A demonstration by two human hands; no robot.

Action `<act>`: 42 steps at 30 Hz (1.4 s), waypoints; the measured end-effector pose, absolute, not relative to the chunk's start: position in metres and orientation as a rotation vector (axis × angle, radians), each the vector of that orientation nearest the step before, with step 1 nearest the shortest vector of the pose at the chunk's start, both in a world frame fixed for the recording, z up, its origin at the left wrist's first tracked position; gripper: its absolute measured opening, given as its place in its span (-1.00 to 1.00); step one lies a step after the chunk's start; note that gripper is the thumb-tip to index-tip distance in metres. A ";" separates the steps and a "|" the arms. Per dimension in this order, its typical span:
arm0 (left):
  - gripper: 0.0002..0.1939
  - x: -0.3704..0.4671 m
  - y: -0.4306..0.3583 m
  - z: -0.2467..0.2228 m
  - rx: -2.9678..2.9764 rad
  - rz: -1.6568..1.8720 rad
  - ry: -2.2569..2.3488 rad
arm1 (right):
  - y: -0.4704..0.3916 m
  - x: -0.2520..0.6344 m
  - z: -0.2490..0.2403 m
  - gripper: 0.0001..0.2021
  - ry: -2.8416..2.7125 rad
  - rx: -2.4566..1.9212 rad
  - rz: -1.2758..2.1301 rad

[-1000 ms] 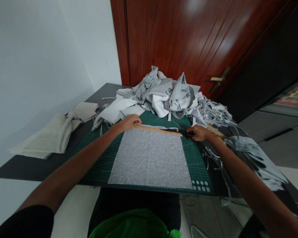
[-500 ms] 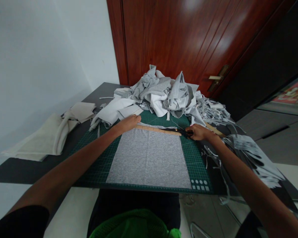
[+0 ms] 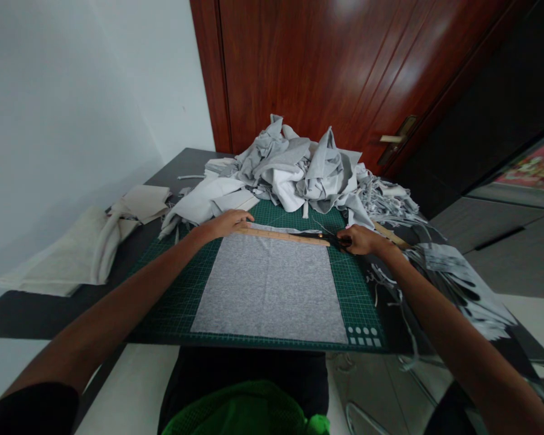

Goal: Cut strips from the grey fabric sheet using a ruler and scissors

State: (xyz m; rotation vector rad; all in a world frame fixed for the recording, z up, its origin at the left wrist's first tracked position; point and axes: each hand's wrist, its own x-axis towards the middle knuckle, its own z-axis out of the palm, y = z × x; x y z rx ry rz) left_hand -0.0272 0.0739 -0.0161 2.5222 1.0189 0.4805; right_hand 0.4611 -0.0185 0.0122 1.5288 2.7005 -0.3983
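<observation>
A grey heathered fabric piece (image 3: 272, 290) lies flat on a green cutting mat (image 3: 358, 305). Across its far edge rests a wooden ruler (image 3: 283, 235), with a narrow strip of the cloth showing beyond it. My left hand (image 3: 226, 224) is at the ruler's left end, fingers extended and thumb slightly apart, touching or just over the ruler. My right hand (image 3: 361, 240) is closed round the handles of black scissors (image 3: 320, 235). Their blades lie along the ruler's far side near its right end, at the fabric edge.
A heap of grey and white cloth (image 3: 294, 166) fills the table's back. Shredded scraps (image 3: 385, 196) lie to its right. Cream fabric (image 3: 68, 257) sits at the left, a stack of grey pieces (image 3: 462, 284) at the right. Behind stands a wooden door (image 3: 308, 72).
My left hand has slid a little left, baring more of the ruler's end, and its fingers look looser. My right hand and the scissors have hardly moved. The view has shifted slightly.
</observation>
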 end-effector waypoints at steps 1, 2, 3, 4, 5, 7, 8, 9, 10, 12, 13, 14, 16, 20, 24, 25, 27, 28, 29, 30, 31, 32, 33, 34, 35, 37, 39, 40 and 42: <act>-0.72 -0.027 0.073 -0.015 2.513 0.495 1.011 | -0.018 0.461 0.012 -0.94 2.697 1.531 -0.401; -0.72 -0.026 0.071 -0.014 2.507 0.505 1.007 | -0.018 0.461 0.012 -0.94 2.694 1.532 -0.403; -0.73 -0.023 0.070 -0.013 2.505 0.507 1.007 | -0.018 0.461 0.012 -0.93 2.693 1.530 -0.409; -0.73 -0.018 0.069 -0.012 2.506 0.502 1.006 | -0.019 0.461 0.012 -0.93 2.693 1.526 -0.415; -0.73 -0.012 0.068 -0.012 2.511 0.495 1.004 | -0.019 0.461 0.012 -0.93 2.692 1.523 -0.420; -0.74 0.006 0.066 -0.012 2.523 0.503 0.990 | -0.019 0.460 0.013 -0.93 2.695 1.516 -0.418; -0.75 0.017 0.065 -0.013 2.522 0.522 0.974 | -0.019 0.460 0.014 -0.92 2.696 1.516 -0.413; -0.77 0.028 0.064 -0.014 2.512 0.553 0.962 | -0.019 0.459 0.014 -0.92 2.699 1.515 -0.411; -0.79 0.039 0.063 -0.016 2.507 0.577 0.941 | -0.019 0.459 0.014 -0.92 2.701 1.514 -0.411; -0.83 0.060 0.061 -0.021 2.515 0.616 0.913 | -0.019 0.458 0.014 -0.91 2.702 1.507 -0.420; -0.84 0.069 0.061 -0.023 2.525 0.628 0.903 | -0.018 0.458 0.014 -0.90 2.702 1.502 -0.423; -0.85 0.077 0.060 -0.026 2.535 0.638 0.904 | -0.018 0.459 0.014 -0.89 2.705 1.497 -0.426; -0.86 0.087 0.058 -0.030 2.552 0.648 0.923 | -0.018 0.459 0.014 -0.88 2.712 1.485 -0.431; -0.87 0.094 0.054 -0.035 2.566 0.693 0.938 | -0.018 0.458 0.015 -0.90 2.703 1.480 -0.453; -0.87 0.093 0.052 -0.037 2.555 0.723 0.883 | -0.017 0.455 0.016 -0.89 2.681 1.501 -0.471; -0.88 0.093 0.052 -0.037 2.551 0.728 0.871 | -0.017 0.454 0.016 -0.88 2.678 1.508 -0.471; -0.88 0.093 0.050 -0.038 2.540 0.741 0.858 | -0.016 0.452 0.015 -0.87 2.676 1.516 -0.463; -0.88 0.093 0.049 -0.038 2.529 0.748 0.861 | -0.015 0.451 0.015 -0.87 2.676 1.516 -0.457; -0.89 0.094 0.048 -0.038 2.516 0.755 0.867 | -0.015 0.450 0.015 -0.87 2.676 1.511 -0.452; -0.89 0.094 0.047 -0.038 2.502 0.763 0.877 | -0.015 0.449 0.016 -0.87 2.676 1.503 -0.450; -0.90 0.094 0.047 -0.039 2.489 0.770 0.888 | -0.015 0.448 0.016 -0.87 2.674 1.496 -0.451; -0.91 0.095 0.046 -0.038 2.478 0.775 0.896 | -0.015 0.447 0.017 -0.88 2.674 1.491 -0.451; -0.92 0.095 0.045 -0.038 2.470 0.776 0.900 | -0.015 0.447 0.017 -0.89 2.675 1.487 -0.450; -0.92 0.095 0.045 -0.038 2.465 0.776 0.901 | -0.015 0.446 0.017 -0.90 2.677 1.485 -0.444; -0.93 0.096 0.045 -0.038 2.461 0.778 0.900 | -0.015 0.446 0.017 -0.91 2.680 1.484 -0.433; -0.93 0.096 0.044 -0.038 2.454 0.783 0.896 | -0.015 0.447 0.016 -0.92 2.683 1.487 -0.402; -0.93 0.095 0.044 -0.038 2.445 0.799 0.893 | -0.015 0.447 0.015 -0.91 2.683 1.487 -0.377; -0.93 0.095 0.045 -0.038 2.439 0.807 0.889 | -0.014 0.448 0.014 -0.91 2.685 1.486 -0.369; -0.92 0.094 0.045 -0.039 2.427 0.809 0.872 | -0.014 0.449 0.013 -0.91 2.692 1.485 -0.355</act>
